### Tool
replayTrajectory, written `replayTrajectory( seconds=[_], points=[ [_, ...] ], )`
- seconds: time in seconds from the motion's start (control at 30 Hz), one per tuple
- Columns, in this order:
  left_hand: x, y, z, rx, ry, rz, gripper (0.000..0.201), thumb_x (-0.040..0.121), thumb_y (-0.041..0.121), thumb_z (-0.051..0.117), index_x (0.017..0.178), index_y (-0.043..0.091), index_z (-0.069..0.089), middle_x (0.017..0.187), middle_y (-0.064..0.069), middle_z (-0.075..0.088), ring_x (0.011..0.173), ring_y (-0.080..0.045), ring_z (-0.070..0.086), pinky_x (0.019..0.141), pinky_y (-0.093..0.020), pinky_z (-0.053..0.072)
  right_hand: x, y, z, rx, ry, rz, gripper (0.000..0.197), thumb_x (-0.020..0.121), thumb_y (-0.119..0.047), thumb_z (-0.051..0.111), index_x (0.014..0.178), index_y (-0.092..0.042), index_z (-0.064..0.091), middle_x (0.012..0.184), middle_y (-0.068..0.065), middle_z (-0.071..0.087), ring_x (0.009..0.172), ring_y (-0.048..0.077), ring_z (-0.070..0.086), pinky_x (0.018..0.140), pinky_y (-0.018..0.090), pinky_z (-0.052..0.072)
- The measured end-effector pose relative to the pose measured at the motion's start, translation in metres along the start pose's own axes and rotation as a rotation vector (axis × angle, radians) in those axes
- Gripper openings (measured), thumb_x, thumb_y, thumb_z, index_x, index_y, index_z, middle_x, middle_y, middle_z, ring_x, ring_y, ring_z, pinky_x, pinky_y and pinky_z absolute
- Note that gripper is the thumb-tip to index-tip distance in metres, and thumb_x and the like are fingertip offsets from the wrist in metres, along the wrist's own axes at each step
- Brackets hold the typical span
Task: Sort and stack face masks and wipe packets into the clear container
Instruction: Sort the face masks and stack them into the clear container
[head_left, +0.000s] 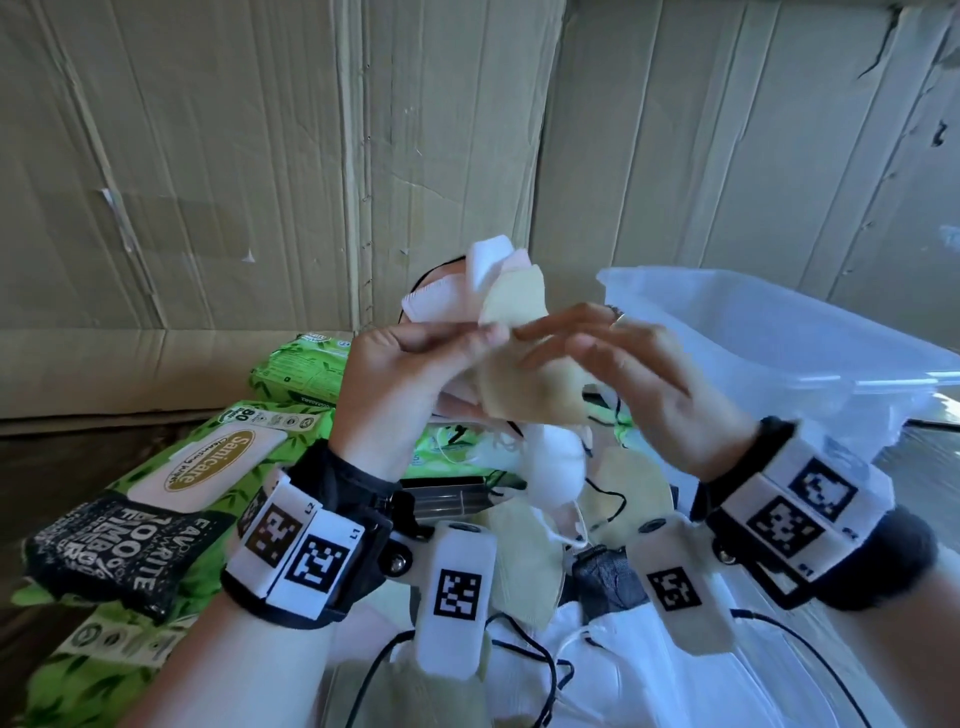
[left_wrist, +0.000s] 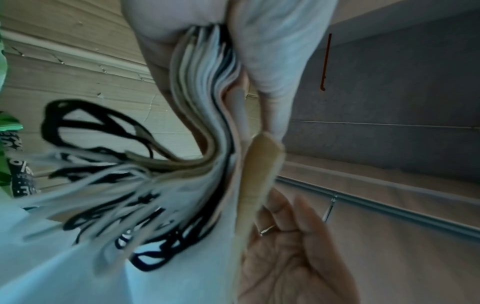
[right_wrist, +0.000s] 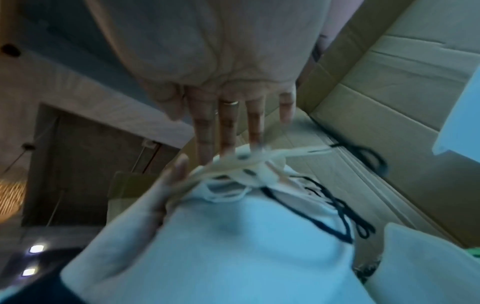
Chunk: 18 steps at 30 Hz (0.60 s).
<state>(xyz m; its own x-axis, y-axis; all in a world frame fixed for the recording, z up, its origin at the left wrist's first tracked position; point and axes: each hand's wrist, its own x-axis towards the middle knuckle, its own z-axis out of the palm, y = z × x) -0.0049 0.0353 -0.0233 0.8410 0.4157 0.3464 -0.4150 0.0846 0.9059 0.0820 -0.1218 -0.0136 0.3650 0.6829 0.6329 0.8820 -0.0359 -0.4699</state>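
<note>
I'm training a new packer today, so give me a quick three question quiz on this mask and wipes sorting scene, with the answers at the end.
1. True or false: the left hand grips a bundle of face masks held up above the pile.
2. Multiple choice: the right hand is A) gripping a wipe packet, B) open, fingers straight beside the bundle, C) inside the clear container.
3. Fill in: the green wipe packets lie on the person's ___ side.

Key: 1 true; 2 B; 3 left.
</note>
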Motion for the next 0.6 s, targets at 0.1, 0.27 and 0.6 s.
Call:
replayTrajectory(
  seconds=[0.1, 0.27, 0.6],
  points=[
    [0.002, -0.003, 0.001, 0.083, -0.020, -0.003, 0.017, 0.067, -0.006, 0.072, 0.079, 0.005, 0.070, 0.060, -0.006, 0.071, 0.042, -0.019, 0.063, 0.040, -0.029, 0.052, 0.007, 0.003, -0.003, -0.039, 0.168, 0.110, 0.019, 0.086, -0.026, 0.053, 0.102, -0.023, 0.062, 0.102, -0.007, 0.063, 0.096, -0.001, 0.055, 0.083, 0.006, 0.035],
    [0.001, -0.004, 0.001, 0.133, -0.039, 0.048, 0.022, 0.066, -0.009, 0.073, 0.076, 0.010, 0.068, 0.063, -0.001, 0.072, 0.043, -0.015, 0.062, 0.041, -0.030, 0.053, 0.017, 0.008, -0.005, 0.061, 0.256, 0.237, 0.050, 0.059, -0.033, 0.077, 0.102, -0.033, 0.052, 0.094, -0.002, 0.055, 0.082, 0.011, 0.053, 0.068, 0.016, 0.039],
    [-0.002, 0.001, 0.002, 0.123, -0.072, 0.066, 0.023, 0.067, -0.009, 0.071, 0.077, 0.012, 0.068, 0.062, 0.002, 0.071, 0.044, -0.010, 0.062, 0.038, -0.024, 0.050, 0.018, 0.005, -0.019, 0.138, 0.170, 0.182, 0.017, 0.060, -0.027, 0.077, 0.073, -0.024, 0.066, 0.108, -0.003, 0.060, 0.104, 0.001, 0.053, 0.094, 0.024, 0.039]
  ],
)
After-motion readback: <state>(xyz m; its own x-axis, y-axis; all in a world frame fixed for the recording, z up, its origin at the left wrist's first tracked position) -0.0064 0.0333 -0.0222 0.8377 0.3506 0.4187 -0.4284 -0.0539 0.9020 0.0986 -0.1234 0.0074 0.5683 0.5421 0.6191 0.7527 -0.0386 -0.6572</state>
